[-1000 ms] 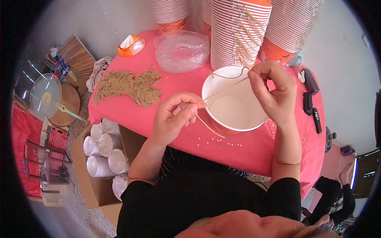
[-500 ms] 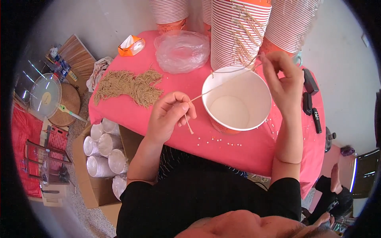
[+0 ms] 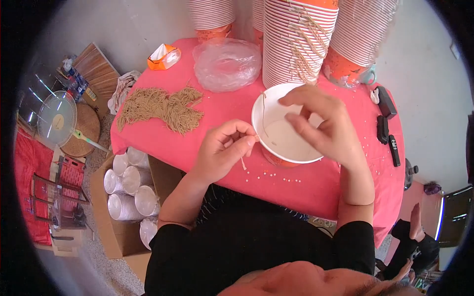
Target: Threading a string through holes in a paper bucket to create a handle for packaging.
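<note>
My left hand [image 3: 224, 150] is closed in a pinch at the near left rim of a white-lined paper bucket [image 3: 291, 140]. Between its thumb and fingertip is a thin tan string [image 3: 243, 164], whose end hangs below. Over the bucket's far right side my right hand [image 3: 323, 121] hovers, thumb and fingers apart, with nothing visible between them. Another length of string [image 3: 264, 116] droops from the bucket's far left rim down its inner wall. Behind stands a tall stack of nested paper buckets [image 3: 284, 44] with string pieces [image 3: 308, 42] hanging on its side.
A heap of tan strings [image 3: 160, 109] lies left on the pink-covered table [image 3: 217, 106], near a crumpled plastic bag [image 3: 227, 64] and an orange packet [image 3: 164, 56]. Small white beads [image 3: 266, 173] are scattered in front. Black devices [image 3: 382, 129] sit right. A carton of wrapped cups [image 3: 116, 237] stands lower left.
My right hand has let go of the stretched string and moved left and down over the bucket. My left hand has shifted right to the rim, still pinching string.
</note>
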A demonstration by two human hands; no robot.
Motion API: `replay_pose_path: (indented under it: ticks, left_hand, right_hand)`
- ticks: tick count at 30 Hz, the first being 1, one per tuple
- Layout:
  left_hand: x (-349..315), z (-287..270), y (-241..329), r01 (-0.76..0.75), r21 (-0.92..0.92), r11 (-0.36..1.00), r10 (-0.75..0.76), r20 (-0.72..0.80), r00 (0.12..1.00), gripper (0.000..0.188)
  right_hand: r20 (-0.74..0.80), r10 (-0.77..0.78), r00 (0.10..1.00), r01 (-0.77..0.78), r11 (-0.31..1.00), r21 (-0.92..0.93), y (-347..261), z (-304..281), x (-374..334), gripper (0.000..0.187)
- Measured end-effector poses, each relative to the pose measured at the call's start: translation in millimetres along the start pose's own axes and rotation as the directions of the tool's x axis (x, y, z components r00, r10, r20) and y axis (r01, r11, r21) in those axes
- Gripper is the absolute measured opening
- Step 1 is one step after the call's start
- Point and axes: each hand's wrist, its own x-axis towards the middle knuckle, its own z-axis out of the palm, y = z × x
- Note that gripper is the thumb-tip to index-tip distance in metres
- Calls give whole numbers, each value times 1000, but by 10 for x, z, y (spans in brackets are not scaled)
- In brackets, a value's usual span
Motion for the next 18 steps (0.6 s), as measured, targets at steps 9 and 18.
replay_pose_path:
  ticks: [9, 18]
  left_hand:
    - [13, 162, 49, -81, -35, 996, 82, 18, 996, 11]
    - [9, 134, 33, -89, -3, 996, 90, 5, 996, 10]
  right_hand:
    - [221, -29, 975, -17, 980, 201, -10, 247, -65, 37]
    - [219, -11, 976, 2, 999, 38, -28, 166, -67, 10]
